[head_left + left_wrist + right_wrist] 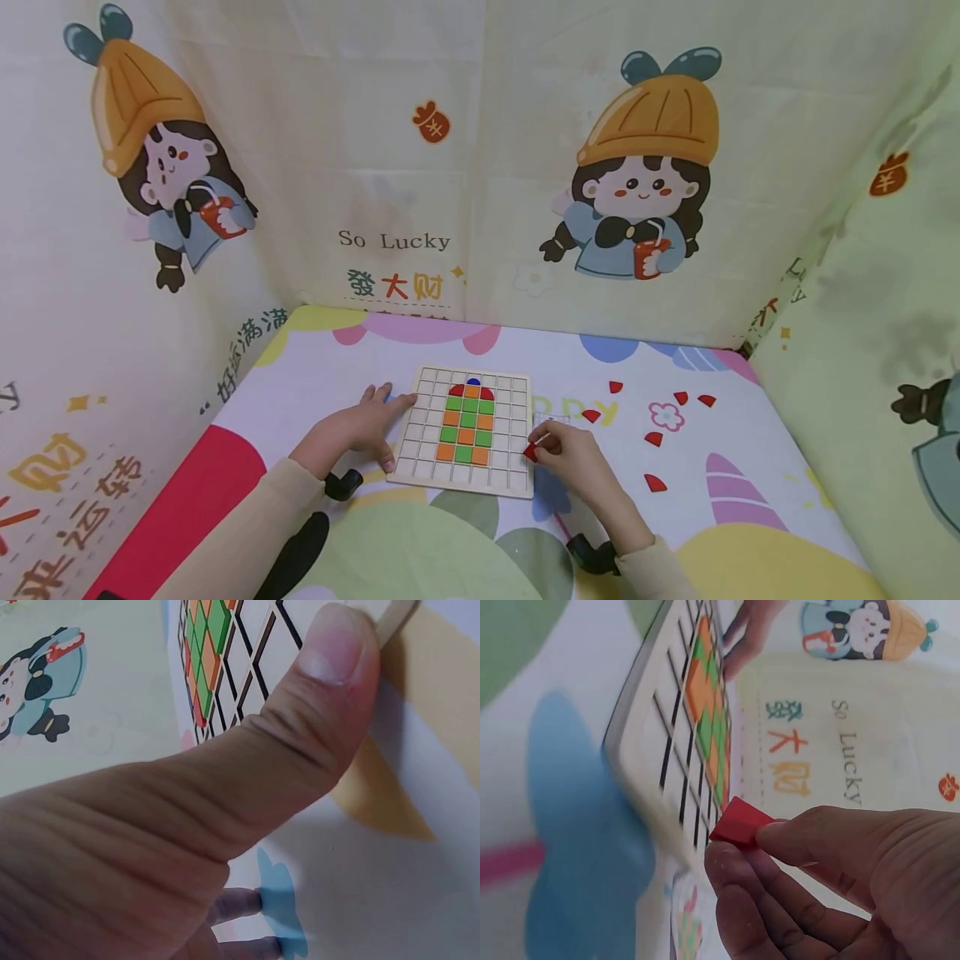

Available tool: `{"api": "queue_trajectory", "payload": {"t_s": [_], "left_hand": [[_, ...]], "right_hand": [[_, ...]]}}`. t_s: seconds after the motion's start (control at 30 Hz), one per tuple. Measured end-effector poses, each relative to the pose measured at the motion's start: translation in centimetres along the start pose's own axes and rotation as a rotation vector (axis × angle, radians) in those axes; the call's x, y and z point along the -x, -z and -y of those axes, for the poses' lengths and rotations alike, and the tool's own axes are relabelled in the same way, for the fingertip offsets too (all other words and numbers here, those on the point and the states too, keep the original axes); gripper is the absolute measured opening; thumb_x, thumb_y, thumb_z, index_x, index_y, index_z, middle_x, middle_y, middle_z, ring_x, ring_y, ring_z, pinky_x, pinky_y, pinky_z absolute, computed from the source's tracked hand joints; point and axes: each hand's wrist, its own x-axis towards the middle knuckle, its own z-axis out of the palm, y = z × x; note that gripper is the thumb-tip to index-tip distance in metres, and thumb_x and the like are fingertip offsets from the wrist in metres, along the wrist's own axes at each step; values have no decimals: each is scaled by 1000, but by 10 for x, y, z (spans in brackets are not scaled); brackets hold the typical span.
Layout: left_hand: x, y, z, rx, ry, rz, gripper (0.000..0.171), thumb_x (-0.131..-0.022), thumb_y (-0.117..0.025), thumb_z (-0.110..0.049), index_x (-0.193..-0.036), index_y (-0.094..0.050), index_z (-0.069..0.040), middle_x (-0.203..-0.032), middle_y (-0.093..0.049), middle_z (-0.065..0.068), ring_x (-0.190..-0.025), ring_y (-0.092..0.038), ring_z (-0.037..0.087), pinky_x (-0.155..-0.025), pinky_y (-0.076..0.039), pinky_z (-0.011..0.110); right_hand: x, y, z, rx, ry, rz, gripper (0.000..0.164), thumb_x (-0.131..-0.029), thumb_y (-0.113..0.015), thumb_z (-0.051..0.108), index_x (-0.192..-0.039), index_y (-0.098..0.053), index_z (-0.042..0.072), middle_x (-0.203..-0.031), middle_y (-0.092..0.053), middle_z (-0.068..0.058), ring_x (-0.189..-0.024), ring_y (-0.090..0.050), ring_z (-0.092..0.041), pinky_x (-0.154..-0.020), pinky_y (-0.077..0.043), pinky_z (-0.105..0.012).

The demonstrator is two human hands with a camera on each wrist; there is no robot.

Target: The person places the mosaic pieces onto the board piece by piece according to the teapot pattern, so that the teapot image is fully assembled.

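Note:
A pale wooden grid board [512,400] lies on the table. Green, orange, red and blue tiles [467,435] fill its middle columns, with a blue piece [473,382] at the far end. My left hand [352,429] rests at the board's left edge, thumb and forefinger spread along it; in the left wrist view its thumb [334,656] touches the rim. Over the board's right edge, my right hand [576,458] pinches a red tile [739,823] between thumb and fingertips. The tile is held above the grid, and its outline is partly covered by the fingers.
Several loose red quarter-round tiles [655,482] are scattered on the cloth right of the board. A printed card [553,418] lies beside the board, partly hidden by my right hand. Patterned cloth walls [495,208] stand behind and at both sides.

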Motion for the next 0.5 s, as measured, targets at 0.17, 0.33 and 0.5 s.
{"api": "queue_trajectory", "payload": {"t_s": [0.17,0.33,0.5], "left_hand": [[1,1,0,-7,-4,-5,120,-61,-99,-31,-162,-34,-21,-168,-16,29,-152,-11,60,-100,-38,81],[1,1,-1,-8,-11,-10,120,-60,-99,-32,-161,-35,-20,-167,-17,30,-151,-13,61,-99,-38,82],[0,1,-1,-11,-9,-8,120,-60,-99,-32,-161,-35,-20,-167,-17,30,-151,-13,61,-99,-39,81]], "right_hand": [[-7,-12,9,-17,34,47,12,-91,-73,3,-98,-72,12,-84,-72,2,-74,-64,-11,-66,-55,-26],[-11,-23,11,-36,70,101,11,-92,-73,4,-101,-73,10,-85,-73,0,-75,-63,-12,-65,-55,-25],[-11,-29,12,-33,78,123,9,-94,-73,6,-102,-72,11,-86,-72,0,-75,-61,-13,-63,-53,-24]]}}
